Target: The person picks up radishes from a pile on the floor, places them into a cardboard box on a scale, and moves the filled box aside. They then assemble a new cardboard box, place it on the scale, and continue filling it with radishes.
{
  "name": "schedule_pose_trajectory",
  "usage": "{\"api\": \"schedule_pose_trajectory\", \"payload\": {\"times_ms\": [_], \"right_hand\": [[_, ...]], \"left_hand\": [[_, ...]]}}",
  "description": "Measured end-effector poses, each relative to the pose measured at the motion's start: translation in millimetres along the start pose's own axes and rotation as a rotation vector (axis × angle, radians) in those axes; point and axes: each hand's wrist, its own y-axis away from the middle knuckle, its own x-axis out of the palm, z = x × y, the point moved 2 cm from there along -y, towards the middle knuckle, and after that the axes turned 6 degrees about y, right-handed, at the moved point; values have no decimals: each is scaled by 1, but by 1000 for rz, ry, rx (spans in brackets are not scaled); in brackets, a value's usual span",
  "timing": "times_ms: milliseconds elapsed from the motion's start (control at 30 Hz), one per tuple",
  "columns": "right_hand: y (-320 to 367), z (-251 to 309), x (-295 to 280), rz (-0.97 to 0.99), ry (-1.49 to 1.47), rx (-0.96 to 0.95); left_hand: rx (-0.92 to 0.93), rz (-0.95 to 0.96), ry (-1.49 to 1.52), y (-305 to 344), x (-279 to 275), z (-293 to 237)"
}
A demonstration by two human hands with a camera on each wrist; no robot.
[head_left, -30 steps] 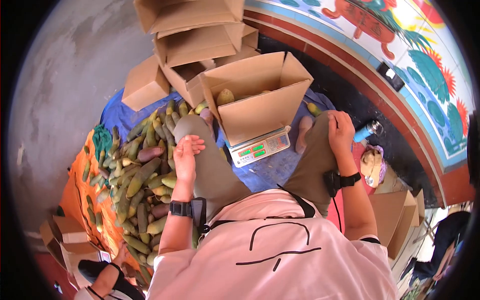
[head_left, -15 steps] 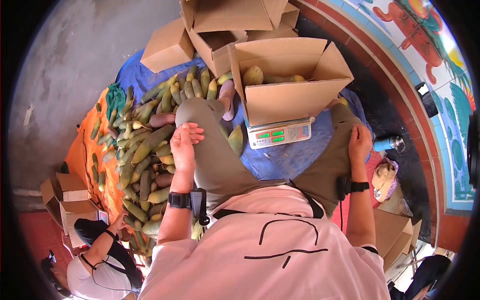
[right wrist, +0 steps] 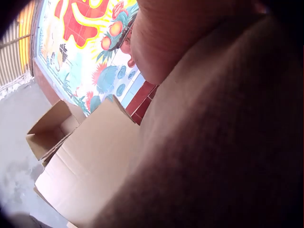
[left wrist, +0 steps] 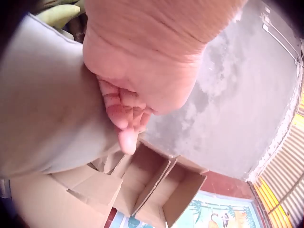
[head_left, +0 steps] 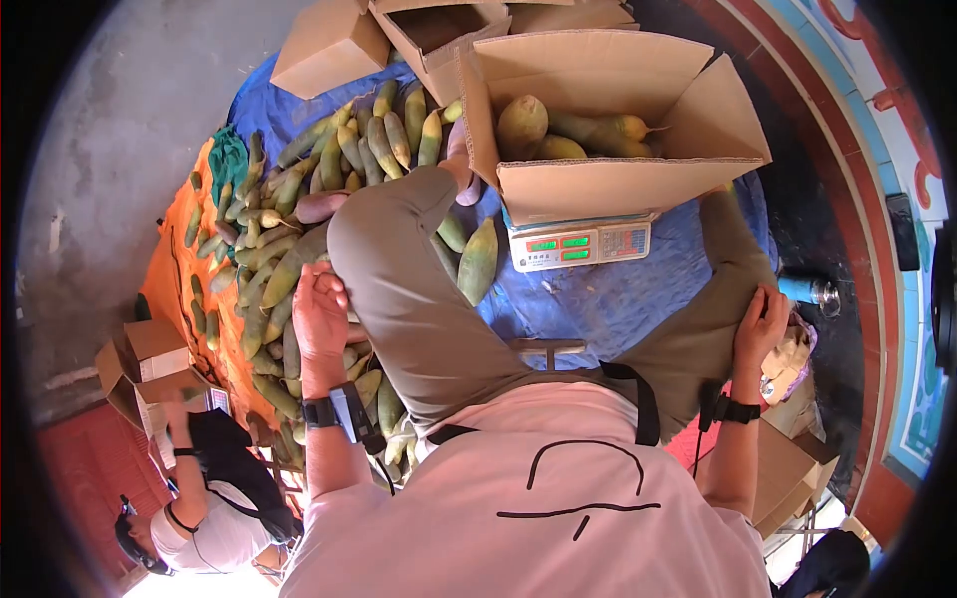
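In the head view the left hand (head_left: 321, 311) hangs loosely curled beside the left knee, above the radish pile (head_left: 284, 259), holding nothing. The left wrist view shows the same hand (left wrist: 137, 71) with bent, relaxed fingers against the trouser leg (left wrist: 52, 104). My right hand (head_left: 763, 324) rests at the outer side of the right knee, fingers loosely bent and empty; in the right wrist view only part of it (right wrist: 166, 42) shows. Between the legs, an open cardboard box (head_left: 628, 189) with several large radishes (head_left: 598, 130) stands on a digital scale (head_left: 581, 246) with lit green numbers.
More cardboard boxes (head_left: 331, 48) stand behind the pile. Blue sheeting (head_left: 588, 304) and an orange sheet (head_left: 179, 259) cover the floor. A blue bottle (head_left: 805, 291) lies beyond the right knee. Another person (head_left: 214, 498) sits at lower left, near a box (head_left: 150, 354).
The head view has shifted, bringing the box and scale to the upper right and showing more of the box's inside. The left hand has moved from the left knee to beside it.
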Motion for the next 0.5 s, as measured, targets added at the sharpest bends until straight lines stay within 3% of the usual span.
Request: {"api": "schedule_pose_trajectory", "payload": {"times_ms": [33, 67, 133, 167, 200, 267, 333, 400, 500], "right_hand": [[-4, 6, -3, 7, -1, -1], [-8, 13, -4, 33, 28, -26], [-12, 19, -2, 59, 53, -60], [-11, 18, -2, 39, 55, -55], [-10, 16, -4, 21, 56, -53], [-2, 8, -5, -27, 123, -72], [8, -7, -5, -14, 181, -49], [12, -14, -7, 25, 232, -57], [17, -25, -5, 121, 322, -54]], "left_hand": [[-66, 117, 82, -14, -22, 5], [-68, 112, 81, -20, -25, 15], [-182, -153, 74, -29, -32, 36], [-331, -110, 66, -36, -53, 53], [-275, 54, -251, -24, -30, 52], [-67, 185, -855, -38, -90, 90], [-181, 147, -646, -41, -125, 134], [-599, -96, -92, -45, -139, 186], [-646, 51, -688, -32, -95, 174]]}}
